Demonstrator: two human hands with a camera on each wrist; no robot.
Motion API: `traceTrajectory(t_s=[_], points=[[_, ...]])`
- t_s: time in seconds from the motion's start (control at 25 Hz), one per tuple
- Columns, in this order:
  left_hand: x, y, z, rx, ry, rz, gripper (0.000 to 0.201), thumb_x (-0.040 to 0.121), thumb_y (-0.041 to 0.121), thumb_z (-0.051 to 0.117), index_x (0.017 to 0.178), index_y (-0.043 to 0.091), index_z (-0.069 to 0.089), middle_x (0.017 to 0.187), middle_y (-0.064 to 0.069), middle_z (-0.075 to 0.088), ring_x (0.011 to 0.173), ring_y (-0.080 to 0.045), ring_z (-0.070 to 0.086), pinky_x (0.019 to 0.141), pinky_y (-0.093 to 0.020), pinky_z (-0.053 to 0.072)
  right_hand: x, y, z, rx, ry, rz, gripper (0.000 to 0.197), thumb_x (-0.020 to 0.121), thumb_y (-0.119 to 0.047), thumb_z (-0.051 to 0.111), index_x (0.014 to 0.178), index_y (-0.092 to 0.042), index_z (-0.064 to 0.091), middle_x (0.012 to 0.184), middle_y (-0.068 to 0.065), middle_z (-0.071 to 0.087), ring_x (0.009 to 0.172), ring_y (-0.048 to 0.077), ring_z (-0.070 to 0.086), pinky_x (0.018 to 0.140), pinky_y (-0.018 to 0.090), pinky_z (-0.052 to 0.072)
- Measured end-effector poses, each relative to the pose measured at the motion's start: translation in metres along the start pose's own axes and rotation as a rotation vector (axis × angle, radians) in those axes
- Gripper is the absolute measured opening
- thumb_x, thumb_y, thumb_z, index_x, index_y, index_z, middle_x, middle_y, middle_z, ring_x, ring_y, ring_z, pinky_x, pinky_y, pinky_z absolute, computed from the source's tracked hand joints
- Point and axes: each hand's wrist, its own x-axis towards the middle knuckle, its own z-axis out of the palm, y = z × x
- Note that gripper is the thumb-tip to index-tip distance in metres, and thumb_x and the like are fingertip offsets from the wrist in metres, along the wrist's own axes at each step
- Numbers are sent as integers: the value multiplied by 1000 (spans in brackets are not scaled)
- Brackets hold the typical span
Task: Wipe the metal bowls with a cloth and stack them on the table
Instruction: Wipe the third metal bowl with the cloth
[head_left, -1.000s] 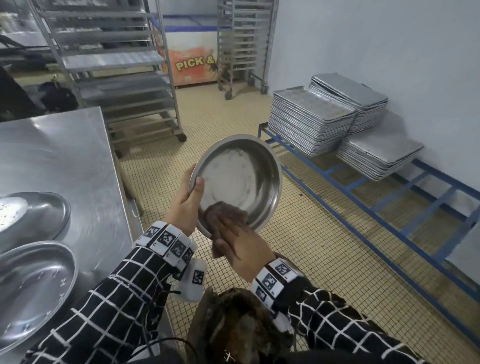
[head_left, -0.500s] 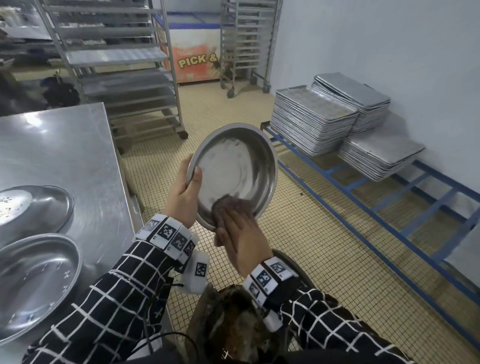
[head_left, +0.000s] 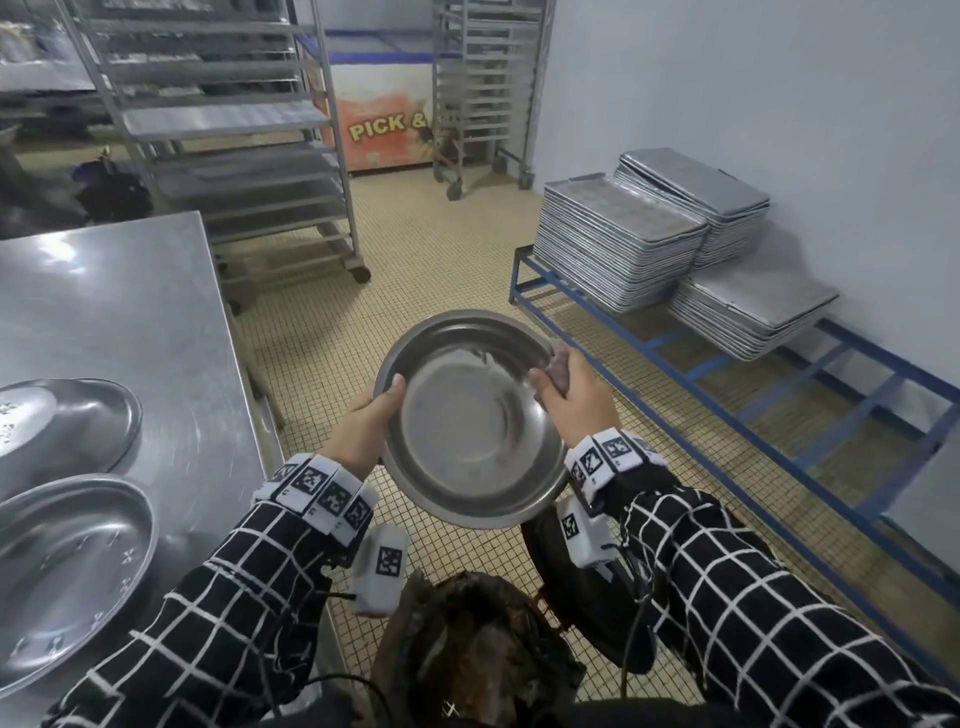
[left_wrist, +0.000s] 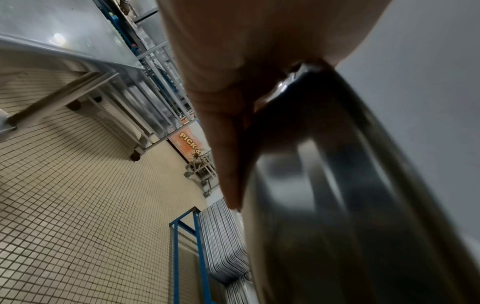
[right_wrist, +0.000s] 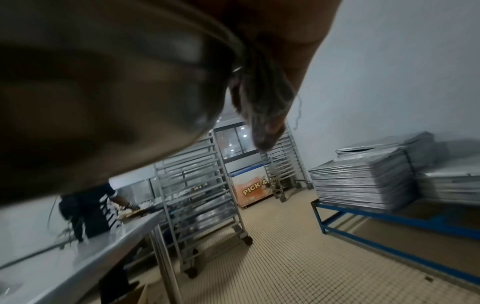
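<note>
I hold a round metal bowl (head_left: 467, 431) in the air over the tiled floor, its inside facing up. My left hand (head_left: 371, 415) grips its left rim, thumb inside. My right hand (head_left: 569, 387) pinches a dark brown cloth (head_left: 558, 370) over the right rim. In the left wrist view my fingers (left_wrist: 228, 164) lie along the bowl's outer wall (left_wrist: 324, 185). The right wrist view shows the cloth (right_wrist: 262, 107) hanging beside the bowl's underside (right_wrist: 103, 98). Two more metal bowls (head_left: 62, 426) (head_left: 67, 571) lie on the steel table (head_left: 130, 312) at my left.
A blue metal frame (head_left: 727, 395) with stacks of baking trays (head_left: 618, 249) stands along the right wall. Wheeled tray racks (head_left: 234, 145) and an orange chest freezer (head_left: 384, 130) are behind. A dark container with rags (head_left: 478, 649) sits below my arms. Another person (right_wrist: 85, 211) works at the far table.
The bowl has tilted from facing me to lying nearly level and lower. My right hand with the cloth has moved from the bowl's lower inside to its right rim.
</note>
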Motion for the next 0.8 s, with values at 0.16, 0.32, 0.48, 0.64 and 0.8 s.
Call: traceTrajectory(t_s=[0.16, 0.32, 0.48, 0.64, 0.8], points=[[-1, -1, 0, -103, -28, 4, 49, 85, 42, 60, 126, 16, 54, 96, -5, 70, 85, -27, 67, 73, -38, 53, 0, 6, -1, 159, -16, 143, 27, 94, -29, 56, 113, -10, 56, 97, 2, 64, 79, 12, 58, 52, 10, 34], [-4, -9, 8, -129, 4, 91, 83, 71, 41, 71, 142, 29, 29, 117, -8, 62, 96, -27, 67, 80, -44, 55, -7, -4, 14, 387, 176, 296, 20, 96, -24, 53, 103, -6, 54, 83, -3, 57, 74, 13, 58, 52, 13, 39], [-13, -1, 24, -51, 166, 59, 44, 88, 35, 59, 125, 16, 47, 102, 1, 61, 97, -19, 60, 98, -41, 46, -23, -20, 21, 535, 127, 262, 19, 98, -33, 46, 104, -14, 49, 88, -2, 60, 74, 8, 60, 53, 13, 44], [-13, 4, 14, -99, 304, 34, 44, 99, 31, 41, 136, 7, 42, 96, 9, 53, 100, -17, 52, 93, -31, 39, -38, -19, 16, 369, -48, 235, 30, 100, -38, 37, 109, -13, 52, 93, -1, 62, 76, 11, 62, 49, 14, 48], [-15, 2, 7, 24, 275, 29, 53, 101, 39, 32, 143, 6, 33, 110, 3, 53, 103, -15, 53, 90, -20, 37, -58, -20, 16, 212, -23, 66, 26, 98, -36, 42, 112, -18, 55, 89, -11, 61, 76, -2, 59, 59, 12, 47]])
